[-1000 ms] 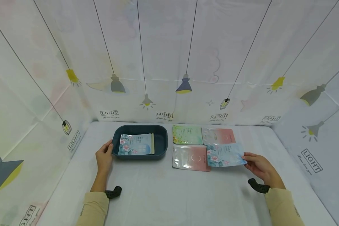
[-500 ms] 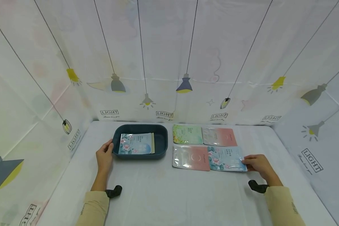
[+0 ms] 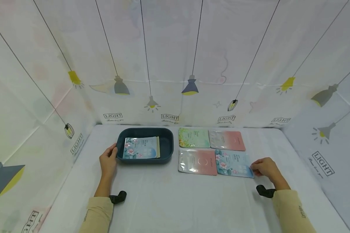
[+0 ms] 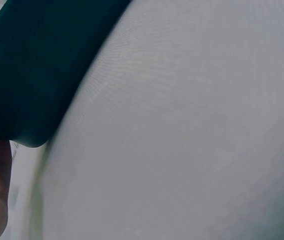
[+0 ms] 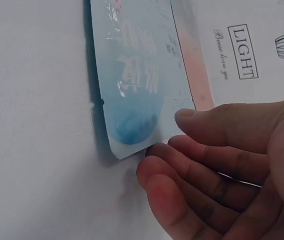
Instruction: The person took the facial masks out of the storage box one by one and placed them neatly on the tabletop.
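My left hand [image 3: 108, 160] grips the left end of a dark teal plastic tub [image 3: 167, 152], as the left wrist view also shows at the tub's end. Inside the tub lies a blue floral face mask sachet [image 3: 140, 148] over a yellowish one [image 3: 158, 147]. At the right, my right hand [image 3: 265, 167] pinches the right edge of another blue floral face mask sachet [image 3: 234, 163], which lies flat on the table. Seen from the right wrist, the thumb [image 5: 207, 125] overlaps that sachet's edge, while the other fingers [image 5: 164, 197] curl beside and beneath it.
Left of the blue sachet lies a pink and silver sachet [image 3: 197, 161]. Behind them lie a green sachet [image 3: 194, 138] and another pink and silver one [image 3: 227, 140], forming two rows. A white cloth covers the table [image 3: 186, 200], and a lamp-patterned curtain [image 3: 169, 48] surrounds it.
The right hand has lowered the blue sachet onto the table beside the front pink one, then shifted it slightly left. The left hand and tub have stayed put.
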Available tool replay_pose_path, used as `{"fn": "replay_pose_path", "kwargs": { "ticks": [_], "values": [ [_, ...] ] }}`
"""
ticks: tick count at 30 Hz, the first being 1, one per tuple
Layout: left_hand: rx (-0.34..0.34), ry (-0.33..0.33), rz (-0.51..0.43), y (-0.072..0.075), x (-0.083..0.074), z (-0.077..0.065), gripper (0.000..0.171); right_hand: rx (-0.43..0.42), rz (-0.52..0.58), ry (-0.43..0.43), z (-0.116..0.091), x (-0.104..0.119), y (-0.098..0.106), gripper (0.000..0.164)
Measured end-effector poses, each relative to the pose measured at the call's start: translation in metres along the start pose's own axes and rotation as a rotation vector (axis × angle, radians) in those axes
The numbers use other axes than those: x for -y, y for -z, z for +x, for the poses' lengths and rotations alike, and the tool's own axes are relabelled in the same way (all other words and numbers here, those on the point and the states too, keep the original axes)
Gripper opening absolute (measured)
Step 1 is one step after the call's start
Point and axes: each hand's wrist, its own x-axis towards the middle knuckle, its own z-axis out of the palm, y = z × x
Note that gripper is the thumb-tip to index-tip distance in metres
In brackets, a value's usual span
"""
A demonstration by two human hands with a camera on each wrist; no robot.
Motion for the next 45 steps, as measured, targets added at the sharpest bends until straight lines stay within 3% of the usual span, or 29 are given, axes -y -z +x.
{"fn": "replay_pose_path", "kwargs": {
  "ticks": [5,11,26,33,39,45],
  "values": [
    [0.001,-0.012,0.012,0.0,-0.017,-0.009,0.035,-0.004,-0.017,-0.032,0.001,0.006,0.003,0.034],
    [0.002,-0.021,0.027,0.0,-0.021,-0.011,0.035,0.014,0.048,-0.075,0.002,0.016,0.001,0.041],
    [-0.012,-0.031,0.024,-0.001,0.02,0.007,0.038,0.093,0.222,0.127,0.011,0.07,-0.017,0.051],
    [0.015,-0.012,0.012,0.002,-0.014,-0.008,0.036,0.145,0.362,0.196,0.01,0.093,-0.028,0.055],
    [0.019,-0.023,0.014,0.002,-0.013,-0.007,0.037,0.166,0.458,0.23,0.015,0.109,-0.032,0.048],
    [0.013,-0.019,0.028,0.002,-0.012,-0.007,0.036,0.151,0.476,0.23,0.016,0.124,-0.039,0.051]
  ]
}}
